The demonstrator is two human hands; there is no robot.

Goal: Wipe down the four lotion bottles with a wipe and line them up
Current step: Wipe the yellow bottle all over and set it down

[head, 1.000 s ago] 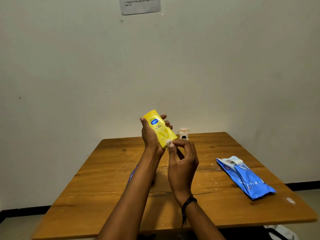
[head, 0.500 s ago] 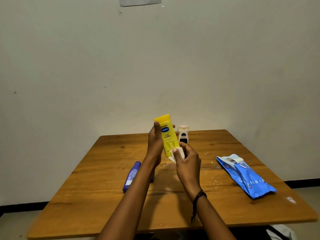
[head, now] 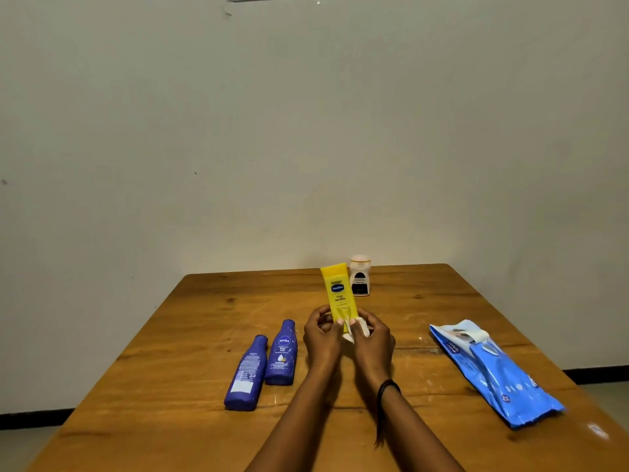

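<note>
Your forearms reached forward and drew together, so that your hands sat side by side, backs turned toward you. Your left hand (head: 321,338) curled its fingers round the lower end of the yellow bottle (head: 338,291) and held it upright, the bottle rising above your knuckles. Just to its right, your right hand (head: 371,342) pinched the white wipe (head: 362,330) against the bottle's base with thumb and fingertips. A dark band (head: 388,386) circled your right wrist, a loose strand hanging below it.
</note>
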